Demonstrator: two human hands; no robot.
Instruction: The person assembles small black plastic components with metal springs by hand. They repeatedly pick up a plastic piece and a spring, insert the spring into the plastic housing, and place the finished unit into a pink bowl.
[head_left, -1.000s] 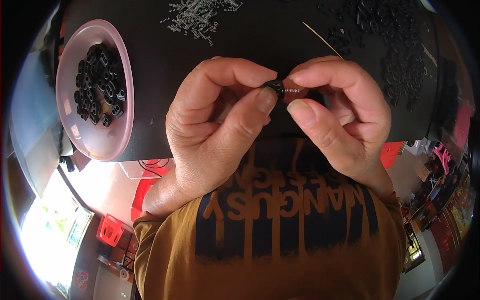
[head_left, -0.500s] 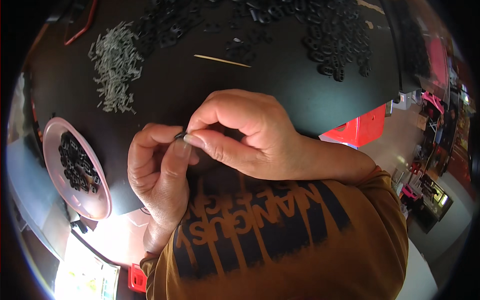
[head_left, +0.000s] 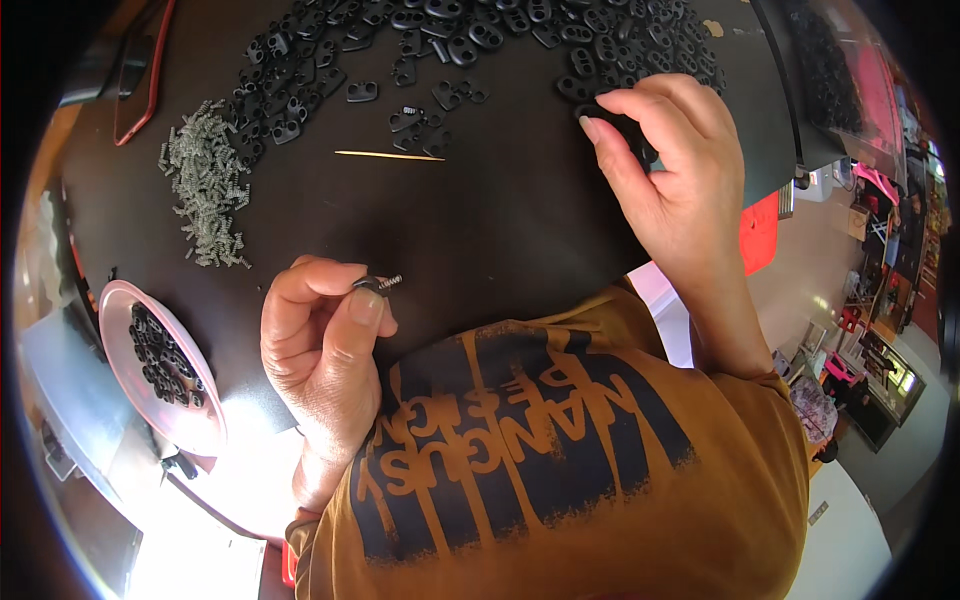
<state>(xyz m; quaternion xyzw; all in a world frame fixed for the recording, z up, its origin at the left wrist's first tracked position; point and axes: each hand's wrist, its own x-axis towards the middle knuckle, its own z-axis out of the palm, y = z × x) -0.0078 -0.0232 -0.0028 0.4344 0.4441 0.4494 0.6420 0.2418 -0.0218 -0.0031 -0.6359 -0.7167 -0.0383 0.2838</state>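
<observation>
Between thumb and fingertips, my left hand (head_left: 335, 315) pinches a small black plastic cord-lock part (head_left: 368, 284). A thin metal coil spring (head_left: 391, 282) sticks out of its right side. Away to the right, my right hand (head_left: 672, 150) is at the near edge of a pile of black oval two-hole pieces (head_left: 605, 48). Its thumb and index finger close around a dark piece (head_left: 590, 111) there, mostly hidden by the fingers. Loose black cord-lock parts (head_left: 290, 110) are strewn along the far left, beside a heap of coil springs (head_left: 205, 185).
A wooden toothpick (head_left: 390, 155) lies on the dark table (head_left: 480, 220). Near the left edge stands a pink bowl (head_left: 215, 425) of black parts. A red-edged flat object (head_left: 150, 75) lies at far left, and a red stool (head_left: 760, 235) stands beyond the table's right edge.
My right hand has left the part in my left hand and moved right and away to the black pile. The spring now shows in the left-hand part. The view has shifted.
</observation>
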